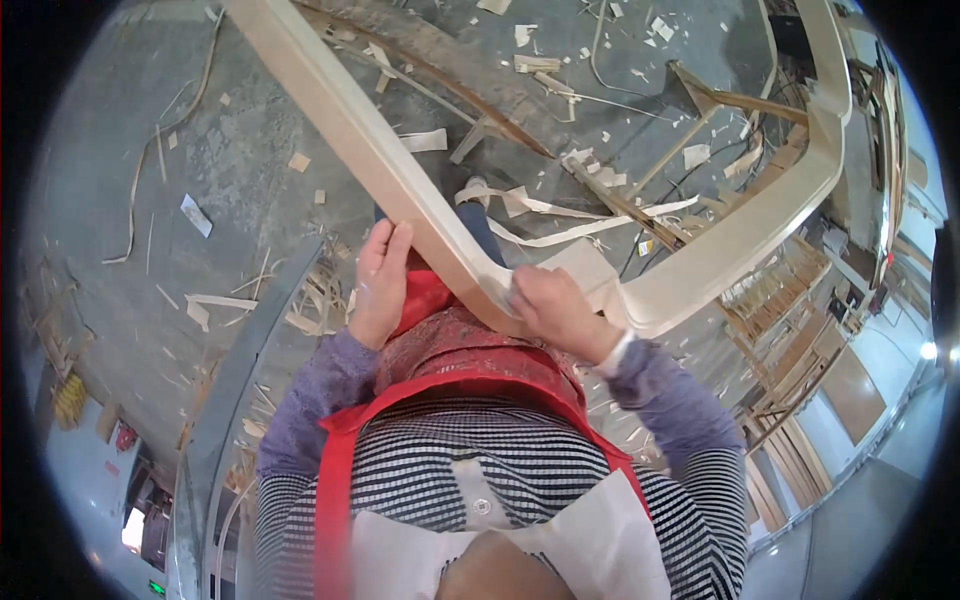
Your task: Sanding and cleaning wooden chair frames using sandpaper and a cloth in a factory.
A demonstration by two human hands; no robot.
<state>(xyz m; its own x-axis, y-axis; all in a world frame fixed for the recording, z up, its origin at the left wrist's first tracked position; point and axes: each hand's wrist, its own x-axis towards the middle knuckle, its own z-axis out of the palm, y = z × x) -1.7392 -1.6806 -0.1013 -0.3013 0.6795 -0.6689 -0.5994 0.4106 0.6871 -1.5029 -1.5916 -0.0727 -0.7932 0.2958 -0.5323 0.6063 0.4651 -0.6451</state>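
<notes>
A long, pale wooden frame (370, 150) with rounded corners slants from the upper left to just in front of my body. My left hand (382, 282) grips its outer edge, the thumb and curled fingers against the side. On the inner face of the near corner, my right hand (560, 312) is closed in a fist and pressed to the wood. Whatever lies inside those fingers is hidden. Beyond the right hand, another pale curved frame section (740, 245) bends away to the right and upward; my hand covers where the two meet.
Wooden trestle legs (480, 110) stand beneath the frame. Veneer strips (560, 232) and scraps litter the concrete floor (240, 130). A grey metal beam (240, 370) runs along my left. Stacked wooden parts (785, 290) are at the right, and a cable (775, 125) trails there.
</notes>
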